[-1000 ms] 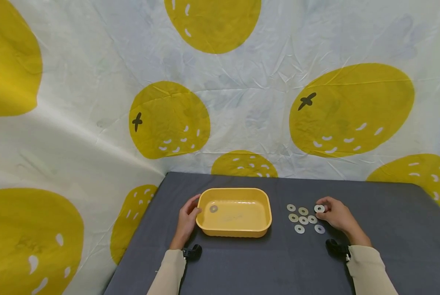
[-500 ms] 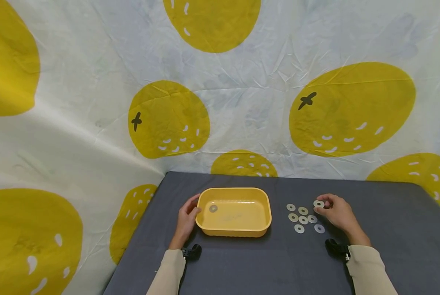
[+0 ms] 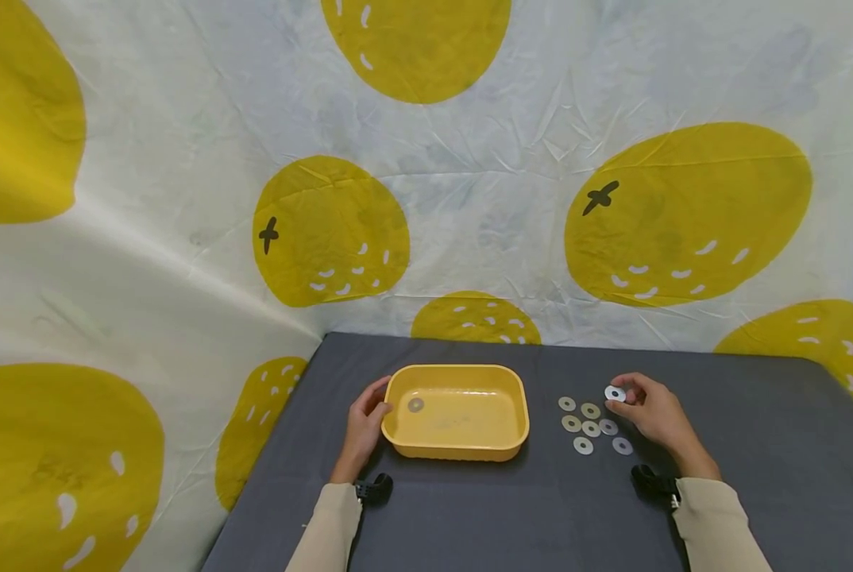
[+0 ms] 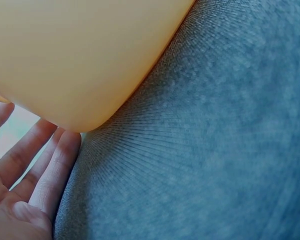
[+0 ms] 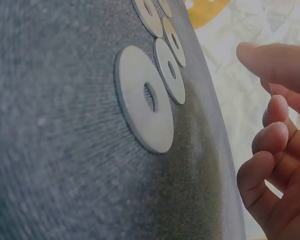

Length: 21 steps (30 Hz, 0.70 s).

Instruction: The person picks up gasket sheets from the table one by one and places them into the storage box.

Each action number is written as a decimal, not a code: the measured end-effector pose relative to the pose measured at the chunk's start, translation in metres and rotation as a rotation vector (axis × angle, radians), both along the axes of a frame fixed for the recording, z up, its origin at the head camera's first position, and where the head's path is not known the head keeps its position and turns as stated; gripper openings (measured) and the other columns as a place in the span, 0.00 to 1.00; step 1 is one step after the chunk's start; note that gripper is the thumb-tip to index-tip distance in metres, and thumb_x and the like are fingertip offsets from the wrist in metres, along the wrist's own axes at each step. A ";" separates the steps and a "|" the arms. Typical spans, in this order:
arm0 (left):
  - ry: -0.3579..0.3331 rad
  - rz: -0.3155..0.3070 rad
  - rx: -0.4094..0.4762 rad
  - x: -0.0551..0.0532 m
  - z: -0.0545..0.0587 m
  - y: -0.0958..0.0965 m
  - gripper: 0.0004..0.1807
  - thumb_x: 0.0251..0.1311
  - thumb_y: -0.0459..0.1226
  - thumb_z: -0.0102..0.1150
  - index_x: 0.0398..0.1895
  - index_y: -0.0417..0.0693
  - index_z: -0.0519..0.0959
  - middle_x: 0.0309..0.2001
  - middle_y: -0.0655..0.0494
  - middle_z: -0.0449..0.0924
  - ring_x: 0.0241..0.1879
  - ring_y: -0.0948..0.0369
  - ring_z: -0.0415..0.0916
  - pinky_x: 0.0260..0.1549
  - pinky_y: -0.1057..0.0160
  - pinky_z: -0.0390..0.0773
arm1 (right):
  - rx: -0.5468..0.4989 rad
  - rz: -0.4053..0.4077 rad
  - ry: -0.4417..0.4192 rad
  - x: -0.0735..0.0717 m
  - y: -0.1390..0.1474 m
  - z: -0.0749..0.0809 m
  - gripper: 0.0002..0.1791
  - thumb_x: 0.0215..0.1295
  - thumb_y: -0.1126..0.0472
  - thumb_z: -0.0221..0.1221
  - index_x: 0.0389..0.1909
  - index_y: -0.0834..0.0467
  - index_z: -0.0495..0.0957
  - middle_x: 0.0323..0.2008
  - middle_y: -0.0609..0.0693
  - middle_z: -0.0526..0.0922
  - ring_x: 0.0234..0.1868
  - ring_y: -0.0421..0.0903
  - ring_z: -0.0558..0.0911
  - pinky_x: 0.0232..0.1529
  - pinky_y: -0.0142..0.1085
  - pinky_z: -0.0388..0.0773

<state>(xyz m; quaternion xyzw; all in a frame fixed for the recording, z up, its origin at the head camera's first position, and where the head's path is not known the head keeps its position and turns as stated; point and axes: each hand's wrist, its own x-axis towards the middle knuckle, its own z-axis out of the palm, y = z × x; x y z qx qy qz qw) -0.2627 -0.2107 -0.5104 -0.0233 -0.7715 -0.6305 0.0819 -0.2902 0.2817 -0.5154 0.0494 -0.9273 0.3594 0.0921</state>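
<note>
Left hand (image 3: 362, 425): fingers slightly spread, gripping yellow tray (image 3: 458, 452)
Right hand (image 3: 655, 411): pinching flat washer (image 3: 608, 394)
Inside tray: single washer (image 3: 411, 406)
Grey cloth (image 3: 498, 516): seven washers (image 3: 585, 430)

sleeves (image 3: 719, 520): beige, plain | wrist cameras (image 3: 377, 489): black (rather curved)

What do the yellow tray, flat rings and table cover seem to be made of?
Yellow tray: likely plastic, glossy; smooth rounded walls, bright highlights inside.
Flat rings: probably metal, dull satin; mostly silver-grey, a few more brassy. Alloy or plating can't be told.
Table cover: looks like woven fabric, matte; fine weave texture in the wrist views.
</note>
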 end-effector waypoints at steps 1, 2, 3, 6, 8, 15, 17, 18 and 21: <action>-0.004 0.000 0.000 0.000 0.000 0.000 0.26 0.68 0.27 0.53 0.70 0.43 0.74 0.57 0.37 0.81 0.49 0.52 0.79 0.49 0.57 0.81 | -0.003 0.003 -0.003 0.001 -0.001 0.001 0.20 0.61 0.59 0.70 0.51 0.63 0.79 0.30 0.50 0.74 0.26 0.38 0.70 0.27 0.33 0.66; -0.004 0.000 0.002 -0.001 0.000 0.000 0.26 0.68 0.27 0.53 0.70 0.43 0.74 0.57 0.37 0.81 0.49 0.53 0.79 0.49 0.57 0.81 | -0.007 0.007 -0.007 0.002 -0.002 0.001 0.20 0.62 0.59 0.70 0.52 0.63 0.79 0.30 0.50 0.74 0.26 0.39 0.70 0.27 0.33 0.66; -0.005 0.000 0.003 -0.001 -0.001 0.000 0.26 0.68 0.27 0.53 0.70 0.44 0.74 0.56 0.37 0.81 0.48 0.54 0.79 0.48 0.57 0.81 | -0.007 0.006 -0.012 0.002 -0.003 0.002 0.20 0.62 0.59 0.70 0.52 0.62 0.80 0.30 0.50 0.75 0.26 0.39 0.70 0.27 0.33 0.67; -0.006 -0.006 0.010 -0.001 -0.002 -0.001 0.26 0.68 0.27 0.53 0.70 0.44 0.74 0.56 0.35 0.81 0.49 0.52 0.79 0.48 0.57 0.80 | -0.012 0.014 -0.017 0.004 -0.005 0.003 0.20 0.64 0.57 0.69 0.53 0.61 0.79 0.31 0.51 0.75 0.26 0.40 0.70 0.28 0.34 0.67; -0.005 -0.009 0.011 -0.001 -0.002 -0.001 0.26 0.68 0.27 0.52 0.70 0.43 0.74 0.56 0.35 0.81 0.49 0.51 0.79 0.48 0.57 0.80 | -0.010 0.017 -0.014 0.004 -0.006 0.005 0.20 0.64 0.56 0.69 0.53 0.61 0.80 0.31 0.51 0.76 0.27 0.40 0.71 0.28 0.34 0.67; -0.004 -0.012 -0.003 0.000 -0.001 -0.001 0.26 0.69 0.28 0.53 0.71 0.44 0.73 0.54 0.35 0.81 0.46 0.55 0.79 0.48 0.58 0.80 | -0.001 0.022 0.013 0.003 -0.012 0.012 0.20 0.63 0.55 0.70 0.52 0.60 0.81 0.32 0.51 0.75 0.29 0.41 0.72 0.29 0.34 0.68; -0.002 -0.016 -0.001 0.001 -0.001 -0.001 0.26 0.69 0.28 0.53 0.71 0.44 0.73 0.54 0.35 0.81 0.47 0.55 0.79 0.48 0.58 0.80 | 0.011 0.024 0.027 0.003 -0.016 0.013 0.20 0.63 0.56 0.70 0.52 0.60 0.81 0.33 0.52 0.75 0.30 0.42 0.71 0.30 0.35 0.68; -0.001 -0.016 0.000 0.001 -0.001 -0.001 0.27 0.69 0.28 0.53 0.71 0.44 0.73 0.54 0.35 0.81 0.47 0.54 0.79 0.48 0.57 0.81 | 0.016 0.025 0.036 0.003 -0.017 0.013 0.20 0.63 0.56 0.70 0.51 0.61 0.81 0.34 0.52 0.75 0.31 0.43 0.71 0.30 0.35 0.68; -0.001 -0.014 0.001 0.000 -0.002 -0.002 0.26 0.69 0.28 0.53 0.71 0.44 0.73 0.55 0.36 0.81 0.48 0.53 0.79 0.48 0.57 0.81 | 0.027 0.028 0.071 0.003 -0.023 0.015 0.20 0.62 0.58 0.71 0.51 0.62 0.81 0.37 0.55 0.74 0.32 0.45 0.70 0.30 0.35 0.67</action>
